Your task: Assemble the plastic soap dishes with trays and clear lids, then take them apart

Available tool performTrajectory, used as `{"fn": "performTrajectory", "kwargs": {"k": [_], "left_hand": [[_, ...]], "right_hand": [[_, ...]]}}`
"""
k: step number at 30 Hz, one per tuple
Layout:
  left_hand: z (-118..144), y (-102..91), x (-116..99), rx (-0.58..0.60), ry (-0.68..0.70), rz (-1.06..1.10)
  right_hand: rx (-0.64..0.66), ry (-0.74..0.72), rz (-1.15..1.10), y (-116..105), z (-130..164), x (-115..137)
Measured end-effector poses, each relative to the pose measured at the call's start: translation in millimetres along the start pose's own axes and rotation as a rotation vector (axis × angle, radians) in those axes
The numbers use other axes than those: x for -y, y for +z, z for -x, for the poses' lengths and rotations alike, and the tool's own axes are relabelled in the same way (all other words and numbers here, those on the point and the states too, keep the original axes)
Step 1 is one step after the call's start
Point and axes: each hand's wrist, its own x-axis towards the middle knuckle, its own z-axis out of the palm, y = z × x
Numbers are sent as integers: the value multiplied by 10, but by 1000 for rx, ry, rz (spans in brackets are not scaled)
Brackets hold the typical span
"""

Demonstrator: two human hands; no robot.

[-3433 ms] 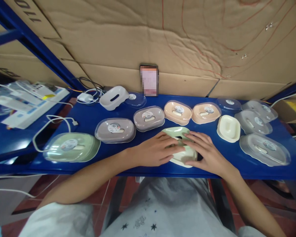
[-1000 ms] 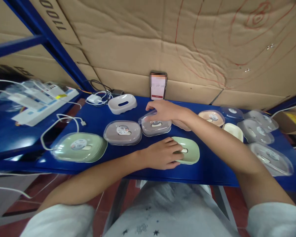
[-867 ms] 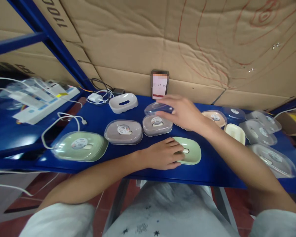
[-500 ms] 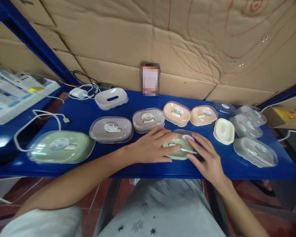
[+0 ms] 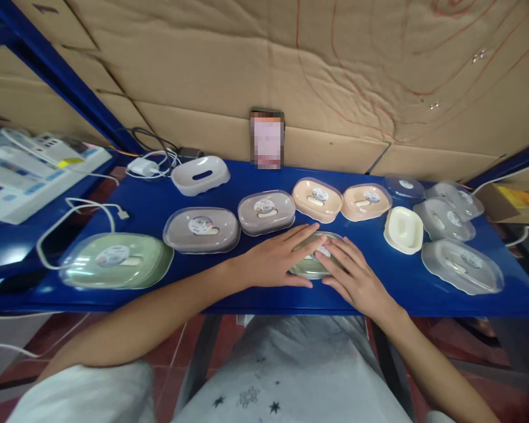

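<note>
A green soap dish (image 5: 310, 270) sits near the front edge of the table, with a clear lid (image 5: 334, 236) over it and a round label on top. My left hand (image 5: 268, 258) lies across its left end, fingers stretched out flat. From the right, my right hand (image 5: 357, 271) rests on the lid with fingers extended. Both hands touch the dish and hide much of it, and their fingertips nearly meet over the label. Behind them is a lidded mauve-grey soap dish (image 5: 264, 218).
Left stand another green dish (image 5: 134, 276), a mauve-grey one (image 5: 220, 242) and an uncovered tray (image 5: 185, 183). Two peach dishes (image 5: 320, 205) are behind; right are a cream insert (image 5: 403, 230) and clear lids (image 5: 461, 264). A white cable (image 5: 77, 205) loops left. A phone (image 5: 267, 141) leans against the cardboard.
My right hand has moved left, and the clear lid, earlier offset to the right, now lines up over the green dish. My left hand stays in about the same place.
</note>
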Motion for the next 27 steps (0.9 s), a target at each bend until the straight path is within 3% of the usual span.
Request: {"fn": "performTrajectory", "kwargs": {"k": [7,12,17,23,25,27], "left_hand": [[0,54,42,-77,-74,306],[-2,40,60,-32,-139,449],[-13,23,21,-42,-142,231],[-29,-108,-15,-190,-58,-232],[-22,-214,2,-248,-135,-362],[-13,-317,45,-272,-298,-481]], "right_hand": [[9,30,1,60,-5,-3],[34,20,0,73,1,1],[89,48,-45,59,21,-5],[112,117,84,-5,-119,-178],[99,154,143,-13,-220,-275],[94,178,200,-2,-329,-356]]}}
